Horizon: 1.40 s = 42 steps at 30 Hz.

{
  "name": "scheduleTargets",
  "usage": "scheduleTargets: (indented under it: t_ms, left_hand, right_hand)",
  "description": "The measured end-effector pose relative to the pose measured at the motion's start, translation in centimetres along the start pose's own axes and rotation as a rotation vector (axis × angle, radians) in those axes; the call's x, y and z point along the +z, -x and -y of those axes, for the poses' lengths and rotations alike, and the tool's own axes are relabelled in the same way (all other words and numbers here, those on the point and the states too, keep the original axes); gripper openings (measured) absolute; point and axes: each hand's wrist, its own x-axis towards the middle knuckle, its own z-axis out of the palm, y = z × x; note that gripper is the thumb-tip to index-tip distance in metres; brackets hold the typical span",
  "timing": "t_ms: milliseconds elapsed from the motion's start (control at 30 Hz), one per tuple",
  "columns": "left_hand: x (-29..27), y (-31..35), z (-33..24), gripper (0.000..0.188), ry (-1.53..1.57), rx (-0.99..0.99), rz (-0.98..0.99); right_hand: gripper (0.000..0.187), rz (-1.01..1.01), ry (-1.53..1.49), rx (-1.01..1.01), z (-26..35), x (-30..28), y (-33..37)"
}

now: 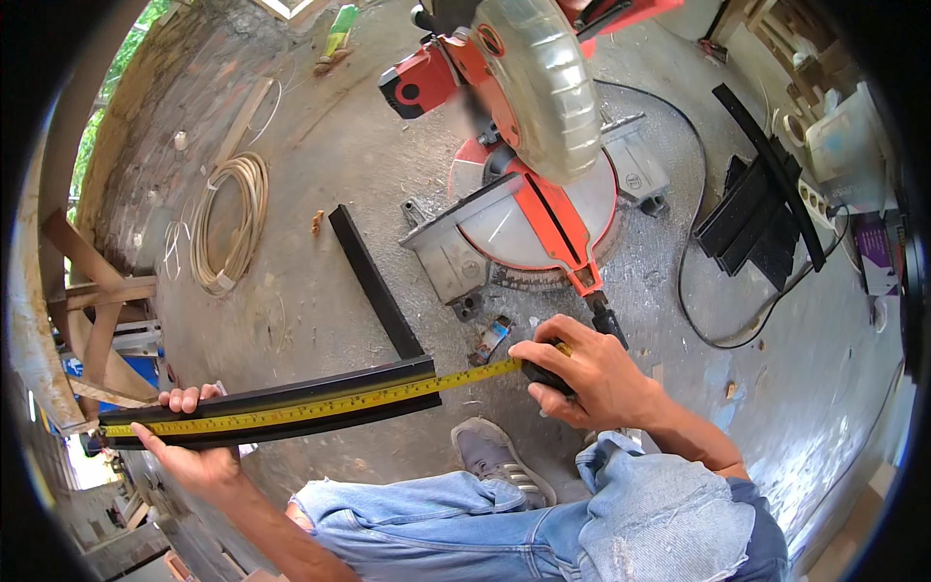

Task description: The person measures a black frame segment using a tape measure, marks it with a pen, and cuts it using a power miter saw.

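Observation:
My left hand (201, 454) grips the far-left part of a long black channel strip (320, 376), its thumb pressing on the tape near the strip's end. A yellow measuring tape blade (291, 412) lies stretched along the strip and runs past its right end. In my right hand (592, 373) is the black tape measure case (551, 367), with the blade coming out of it to the left. A second black strip (373, 281) rests on the floor, its near end close to the held strip.
A red miter saw (553, 218) with a clear guard stands ahead, its black cord (684, 281) curving right. Black offcuts (756, 228) are piled at the right. A coil of beige cable (257, 218) lies left, near a wooden frame (102, 310). A small packet (493, 339) sits by the saw.

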Motion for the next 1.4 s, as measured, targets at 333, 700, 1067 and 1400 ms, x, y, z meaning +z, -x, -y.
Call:
scheduleTargets:
  t_ms: [333,700,1067,1400]
  left_hand:
    - [0.2,0.3,-0.3,0.045,0.046,0.033,-0.083]
    - [-0.3,0.1,-0.5,0.042,0.060,0.023,-0.058]
    - [-0.3,0.1,-0.5,0.045,0.056,0.024,-0.069]
    - [0.2,0.1,-0.3,0.046,0.051,0.038,-0.126]
  right_hand:
    - [0.047,-0.120,0.077,-0.050,0.3,0.1,-0.3]
    - [0.048,-0.165,0.104,-0.072,0.0,0.3,-0.4]
    - [0.049,-0.163,0.109,-0.080,-0.1,0.3,-0.4]
    - [0.049,-0.158,0.100,-0.068,0.0,0.3,-0.4]
